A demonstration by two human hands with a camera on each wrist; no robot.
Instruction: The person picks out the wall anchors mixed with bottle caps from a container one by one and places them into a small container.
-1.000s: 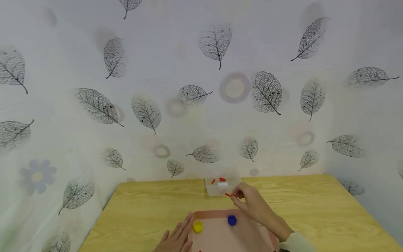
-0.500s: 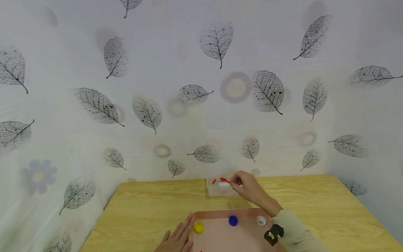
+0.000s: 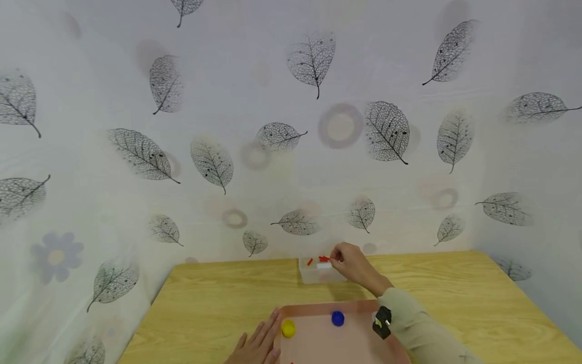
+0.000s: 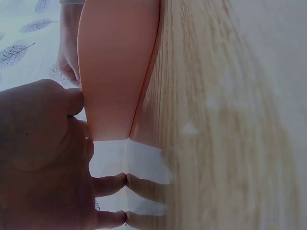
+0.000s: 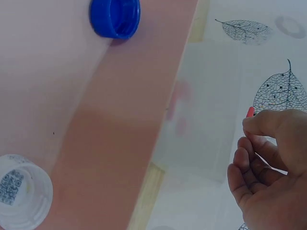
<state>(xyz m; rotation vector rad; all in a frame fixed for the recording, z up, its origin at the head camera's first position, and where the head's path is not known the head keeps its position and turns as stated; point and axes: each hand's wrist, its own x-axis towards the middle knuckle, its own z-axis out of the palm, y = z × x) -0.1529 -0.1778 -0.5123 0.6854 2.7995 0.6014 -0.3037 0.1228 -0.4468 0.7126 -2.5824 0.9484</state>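
My right hand (image 3: 354,264) pinches a small red stick between thumb and forefinger over a clear plastic box (image 3: 318,276). In the right wrist view only the tip of that red stick (image 5: 250,112) shows past the thumb. More red sticks (image 3: 310,262) and a white label-like patch are seen at the box. My left hand (image 3: 255,342) lies with straight fingers along the left side of a pink tray (image 3: 313,309), its thumb touching the wall. A yellow bottle cap (image 3: 288,328) and a blue bottle cap (image 3: 337,318) sit in the tray.
A white bottle cap (image 5: 29,196) with a printed code lies in the tray's far right corner, mostly hidden by the wrist in the head view. The wooden table (image 3: 213,288) ends at a leaf-patterned backdrop (image 3: 273,177). A bit of red shows at the bottom edge.
My right hand has moved away from me, from in front of the clear box to above it, carrying the red stick. The left hand stays at the tray's side.
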